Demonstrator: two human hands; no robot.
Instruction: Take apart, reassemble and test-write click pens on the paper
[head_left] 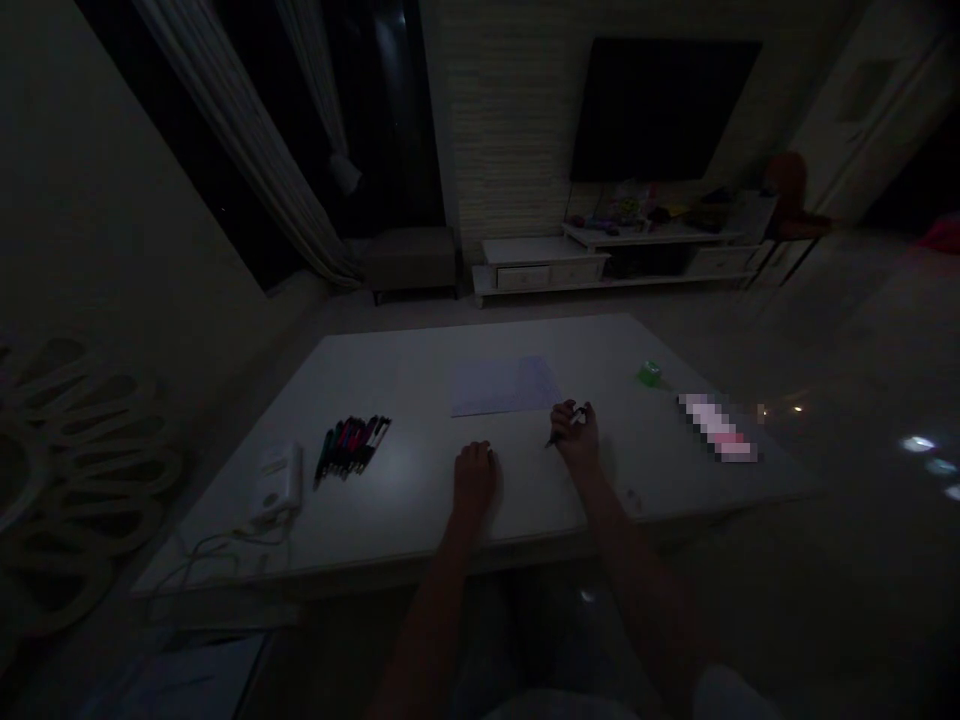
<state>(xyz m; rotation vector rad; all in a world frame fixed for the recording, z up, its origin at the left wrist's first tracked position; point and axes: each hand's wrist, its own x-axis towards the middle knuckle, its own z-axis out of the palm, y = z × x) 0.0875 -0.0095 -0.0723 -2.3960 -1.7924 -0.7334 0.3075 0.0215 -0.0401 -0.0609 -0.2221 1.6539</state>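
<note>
The room is dim. In the head view, my right hand (576, 435) is closed around a dark pen (552, 441), its tip pointing down and left above the white table (420, 510). Something white shows between the fingers at its upper end. My left hand (474, 475) rests on the tabletop with its fingers curled in, and I see nothing held there. Just beyond the two hands lies a pale sheet of paper (499, 388). To the left, several pens (352, 445) of different colours lie side by side in a row.
A white power strip (277, 480) with cables sits at the table's left. Toward the right edge are a small green object (649, 373) and a blurred-out phone-like item (718, 428). Beyond the table stand a low TV cabinet (540, 252) and a grey stool (411, 255).
</note>
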